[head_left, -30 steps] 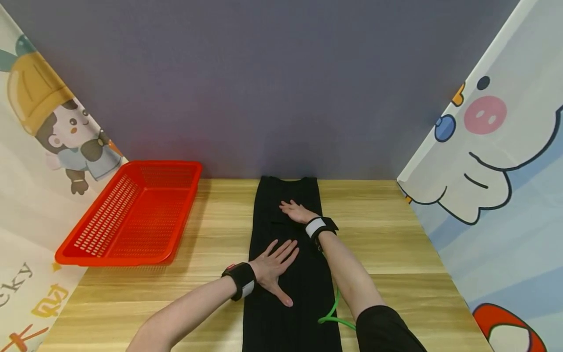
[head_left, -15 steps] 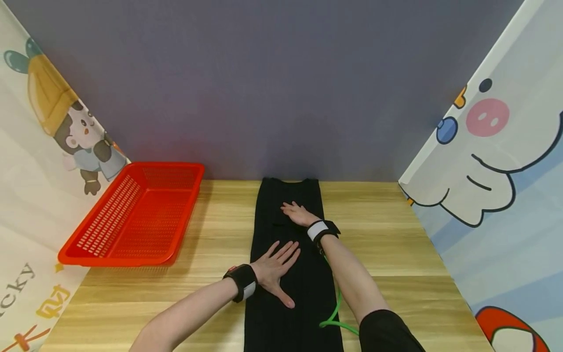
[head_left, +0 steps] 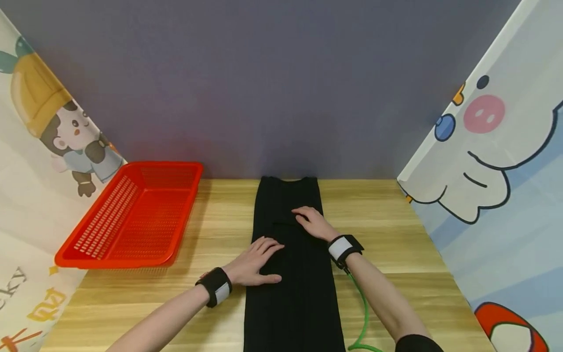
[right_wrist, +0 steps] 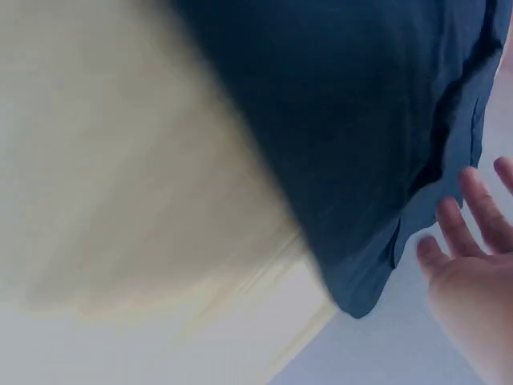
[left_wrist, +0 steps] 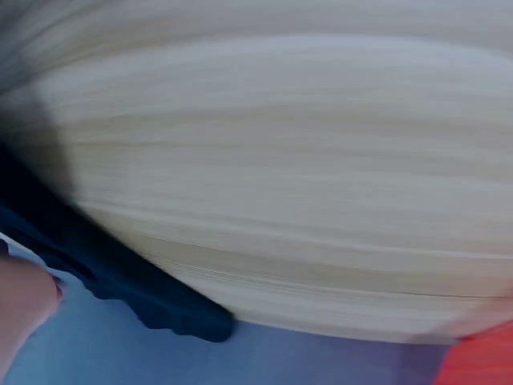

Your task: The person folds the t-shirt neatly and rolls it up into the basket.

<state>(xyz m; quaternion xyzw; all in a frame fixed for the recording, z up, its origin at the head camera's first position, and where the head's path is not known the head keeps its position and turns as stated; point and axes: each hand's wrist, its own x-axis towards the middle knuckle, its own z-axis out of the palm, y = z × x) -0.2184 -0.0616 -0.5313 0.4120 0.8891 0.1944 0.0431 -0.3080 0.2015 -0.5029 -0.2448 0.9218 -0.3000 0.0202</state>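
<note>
Grey backdrop (head_left: 281, 88) stands along the far edge of a wood-grain table (head_left: 220, 220), flanked by a cartoon-printed left sheet (head_left: 31, 210) and a right sheet (head_left: 514, 171). Black cloth (head_left: 292, 308) lies lengthwise down the table's middle, from the far edge out of the head view at the near side. Your left hand (head_left: 255, 264) is over the cloth's left side, fingers loosely extended, thumb apart, grasping nothing visible. Your right hand (head_left: 315, 224), farther off, is over the right side, fingers relaxed and slightly bent, likewise holding nothing visible; pressure on the fabric cannot be told. Red basket (head_left: 119, 264) sits left, apart from the cloth. Green cable (head_left: 365, 318) trails nearward from your right wrist strap (head_left: 344, 248)
</note>
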